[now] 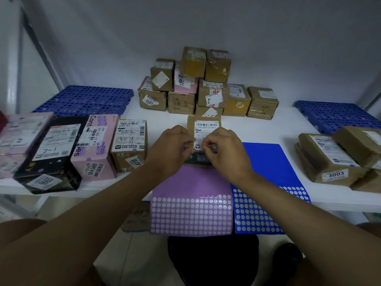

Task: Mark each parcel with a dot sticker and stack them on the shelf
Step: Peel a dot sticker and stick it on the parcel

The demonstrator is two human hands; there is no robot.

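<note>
Centre of the frame: a small brown parcel (pixel 203 129) stands on the white shelf (pixel 268 129), its printed label facing the camera, so that the label face is presented for marking. The left hand (pixel 171 149) curls its fingers round the parcel's left edge, apparently to steady it; the right hand (pixel 224 153) has thumb and fingertips pinched together at the label's lower edge, a pose consistent with pressing on a dot sticker, though the sticker itself is too small to make out. Directly below the hands, two sticker sheets overhang the shelf's front edge within easy reach: one purple sheet (pixel 191 182) and one blue sheet (pixel 270 162), both with most of their dots already peeled from the lower rows. At upper centre a stack of about eleven brown and pink parcels (pixel 206 87) sits against the rear wall, judged to be the finished pile. At left, four or five parcels (pixel 92 145) lie in a row; at right, roughly three brown parcels (pixel 329 157) lie heaped, partly cut off by the frame. Two blue perforated mats (pixel 86 100) flank the stack.
</note>
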